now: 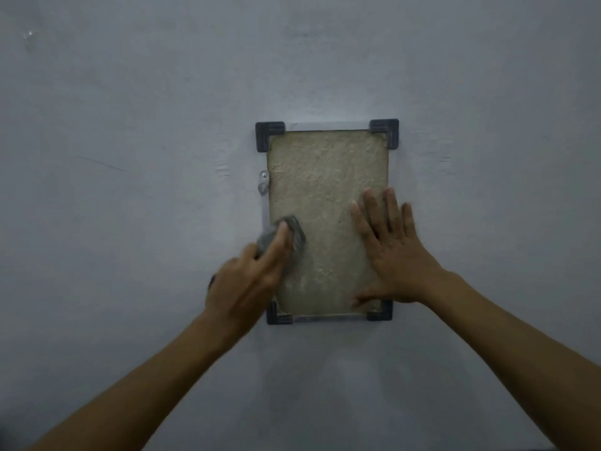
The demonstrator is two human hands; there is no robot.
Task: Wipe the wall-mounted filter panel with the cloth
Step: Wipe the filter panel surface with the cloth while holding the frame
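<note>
left hand (247, 281) grips a crumpled grey cloth (282, 237), pressed on lower-left of the beige fibrous filter panel (328, 203) w/ dark corner brackets. right hand (392, 252) open, flat on panel's lower-right. panel's mounted on grey wall (130, 157).

A plain pale grey-blue painted wall (130, 109) fills the whole view. A thin dark scratch (100, 163) runs diagonally across its left side, and a small bright white speck (30, 34) sits near the top left corner.
</note>
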